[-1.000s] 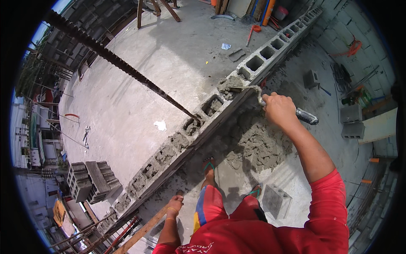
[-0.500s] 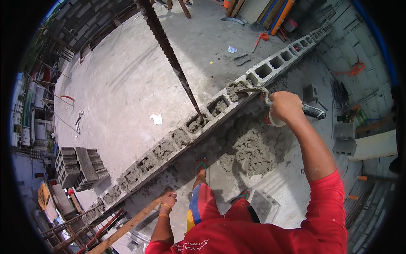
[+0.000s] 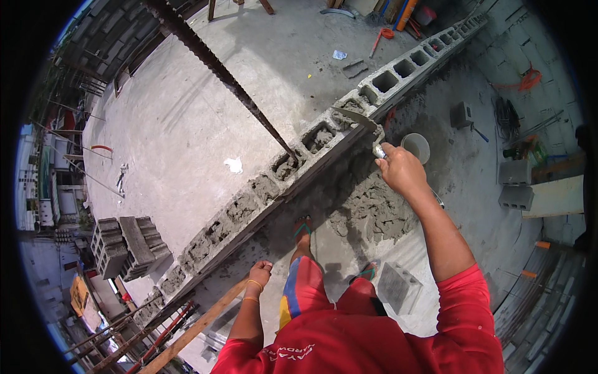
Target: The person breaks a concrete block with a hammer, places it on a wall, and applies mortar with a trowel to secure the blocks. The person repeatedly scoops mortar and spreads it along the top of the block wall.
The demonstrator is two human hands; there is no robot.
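Note:
My right hand (image 3: 402, 169) is closed round the handle of a trowel. The trowel's blade (image 3: 356, 117) rests over a mortar-filled hollow on top of the hollow-block wall (image 3: 389, 96). Mortar (image 3: 240, 207) fills many of the cells at the wall's left part, while cells farther right are hollow. Low on the left, my left hand (image 3: 260, 273) hangs with curled fingers and nothing visible in it, near the upper end of a wooden plank (image 3: 208, 318). A ribbed steel bar (image 3: 240, 103) rises from one of the wall's cells.
Wet mortar (image 3: 380, 212) lies heaped on the floor near my feet, with a pale bucket (image 3: 416, 148) beyond it. A loose hollow block (image 3: 398, 288) sits by my right foot. Stacked blocks (image 3: 124, 246) stand across the wall at left. Another block (image 3: 462, 115) lies farther right.
My right hand has moved left and slightly down with the trowel, its blade shifting left along the wall top. The bucket now shows uncovered. My left hand has shifted slightly right and up.

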